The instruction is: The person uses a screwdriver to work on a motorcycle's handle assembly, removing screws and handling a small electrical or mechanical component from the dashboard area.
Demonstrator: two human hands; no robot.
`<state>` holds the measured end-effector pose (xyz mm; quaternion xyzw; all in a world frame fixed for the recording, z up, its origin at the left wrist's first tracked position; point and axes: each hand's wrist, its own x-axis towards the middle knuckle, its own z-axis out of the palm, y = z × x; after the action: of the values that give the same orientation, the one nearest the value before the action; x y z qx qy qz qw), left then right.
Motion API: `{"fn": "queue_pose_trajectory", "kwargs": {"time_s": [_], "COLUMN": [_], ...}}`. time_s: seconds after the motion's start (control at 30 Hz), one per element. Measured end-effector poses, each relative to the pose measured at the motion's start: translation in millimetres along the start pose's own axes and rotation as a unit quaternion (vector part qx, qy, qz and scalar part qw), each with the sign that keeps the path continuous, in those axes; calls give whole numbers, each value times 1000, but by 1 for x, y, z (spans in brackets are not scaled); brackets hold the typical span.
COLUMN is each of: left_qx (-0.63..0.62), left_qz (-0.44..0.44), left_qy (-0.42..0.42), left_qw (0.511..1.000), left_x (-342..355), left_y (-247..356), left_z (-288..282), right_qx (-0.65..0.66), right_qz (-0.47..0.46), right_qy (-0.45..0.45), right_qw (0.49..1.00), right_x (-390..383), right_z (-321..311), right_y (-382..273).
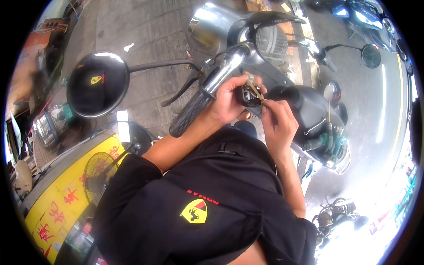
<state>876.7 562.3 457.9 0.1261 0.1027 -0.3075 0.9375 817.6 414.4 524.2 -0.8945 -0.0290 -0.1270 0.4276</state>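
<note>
Close to the scooter's handlebar (216,81), my left hand (226,100) is closed round a small black housing (251,104) with metal parts showing inside. A thin yellowish strip (255,90) lies slantwise across the top of the housing; its exact kind is unclear. My right hand (280,121) pinches at the right edge of the housing, by the strip's lower end. What sits between those fingertips is too small to name. The black rubber grip (192,112) passes just left of my left wrist.
A round mirror (98,85) juts out at left, with a brake lever (180,92) beside the grip. Teal power tools (329,141) rest on the scooter at right. A fan (100,176) and a yellow sign (66,198) stand lower left. Another parked motorcycle (369,17) is far right.
</note>
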Motion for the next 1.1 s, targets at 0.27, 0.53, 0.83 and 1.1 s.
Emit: {"fn": "queue_pose_trajectory", "kwargs": {"time_s": [0.27, 0.53, 0.83, 1.1], "left_qx": [-8, 2, 22, 23], "left_qz": [-3, 2, 14, 18], "left_qy": [-5, -11, -29, -47], "left_qw": [1000, 1000, 999, 998], "left_x": [1, 1, 3, 4], "left_y": [-1, 1, 0, 0], "left_z": [-1, 2, -1, -2], "right_qx": [6, 5, 9, 40], "right_qz": [10, -9, 20, 62], "right_qy": [-17, -15, -32, 33], "right_qw": [1000, 1000, 999, 997], "right_x": [-1, 2, 0, 0], "right_z": [-4, -4, -7, -4], "right_y": [-4, -5, -8, -6]}}
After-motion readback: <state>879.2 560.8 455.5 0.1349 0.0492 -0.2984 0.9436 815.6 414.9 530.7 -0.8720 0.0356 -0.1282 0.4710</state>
